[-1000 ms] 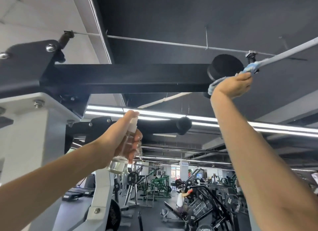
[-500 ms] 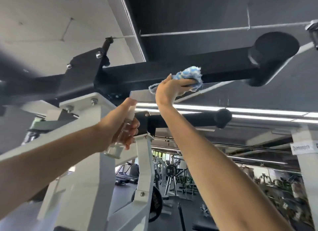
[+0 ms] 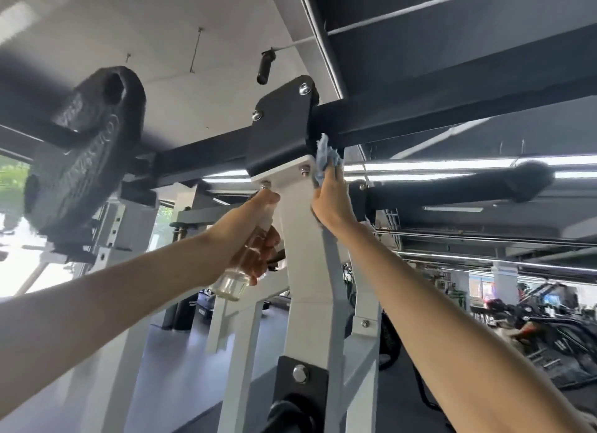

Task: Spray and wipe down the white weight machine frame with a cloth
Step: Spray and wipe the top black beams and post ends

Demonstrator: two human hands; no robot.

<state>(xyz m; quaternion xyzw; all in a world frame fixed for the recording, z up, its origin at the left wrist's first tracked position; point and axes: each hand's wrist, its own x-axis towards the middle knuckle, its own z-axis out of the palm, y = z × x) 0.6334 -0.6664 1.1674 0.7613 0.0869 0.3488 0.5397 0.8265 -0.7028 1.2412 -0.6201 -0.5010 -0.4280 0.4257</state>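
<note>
pressing the blue cloth (image 3: 325,159) flat on the white upright (image 3: 307,264), the right hand (image 3: 332,203) is probably needing firm downward strokes; the left hand (image 3: 247,229) is gripping the spray bottle (image 3: 231,285) clear.

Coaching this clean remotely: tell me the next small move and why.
Probably slide the right hand, pressing the blue cloth, down the white upright: the cloth sits at the upright's top edge, beside the black bracket, with white frame below. The left hand holds the spray bottle alongside.
</note>
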